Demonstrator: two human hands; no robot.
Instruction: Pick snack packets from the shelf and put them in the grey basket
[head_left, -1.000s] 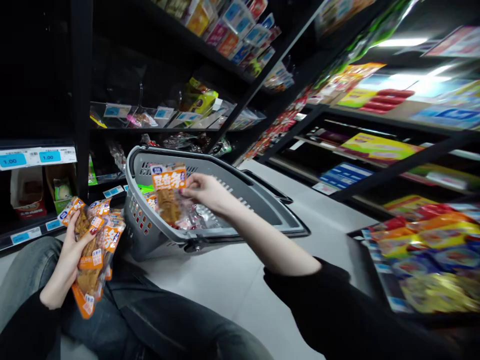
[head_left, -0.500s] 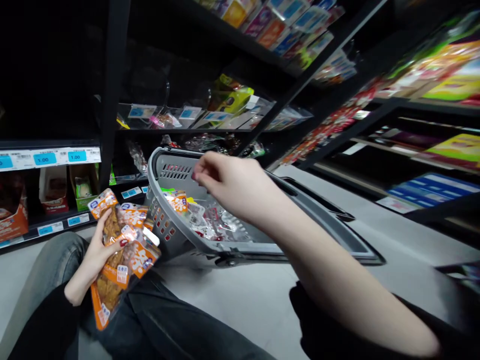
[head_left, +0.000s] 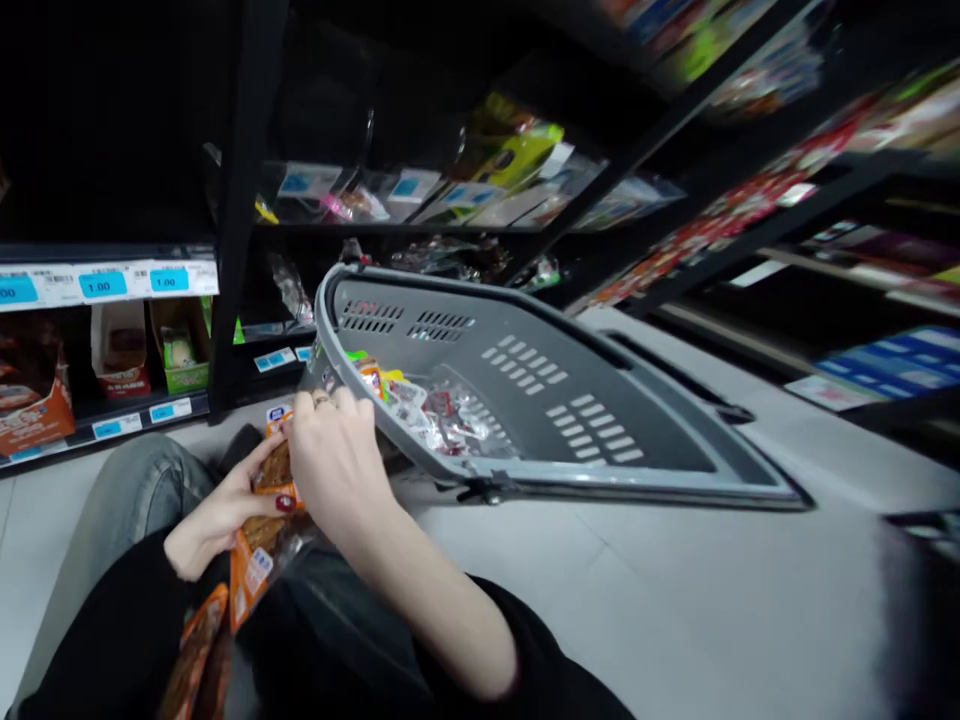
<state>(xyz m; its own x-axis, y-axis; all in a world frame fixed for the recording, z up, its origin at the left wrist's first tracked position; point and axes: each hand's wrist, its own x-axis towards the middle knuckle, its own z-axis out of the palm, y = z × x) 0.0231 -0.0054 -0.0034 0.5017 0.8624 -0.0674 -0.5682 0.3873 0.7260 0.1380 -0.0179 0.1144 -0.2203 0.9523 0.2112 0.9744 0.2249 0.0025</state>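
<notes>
My left hand point(head_left: 229, 510) is closed around several clear-and-orange snack packets point(head_left: 262, 545) with brown pieces inside, held above my lap. My right hand point(head_left: 334, 450) covers the upper right of this bundle, its fingers curled; what they hold is hidden behind the hand. More orange-edged packets point(head_left: 196, 655) hang or lie lower down by my sleeve, partly blurred. Just beyond my right hand, a grey shopping basket point(head_left: 525, 300) tilts with its opening towards me. Inside it lie several wrapped snacks point(head_left: 450, 415), some clear and red, one orange.
Black shelves with price tags point(head_left: 105, 285) rise at the left and ahead. Small snack boxes point(head_left: 180, 350) stand on the low shelf. A yellow-green bag point(head_left: 525, 155) sits in a clear bin. Pale floor point(head_left: 600, 590) lies right of my legs.
My right hand has moved left and down from above the basket to the packets in my left hand. Some packets now show lower, near my lap. The view has shifted slightly.
</notes>
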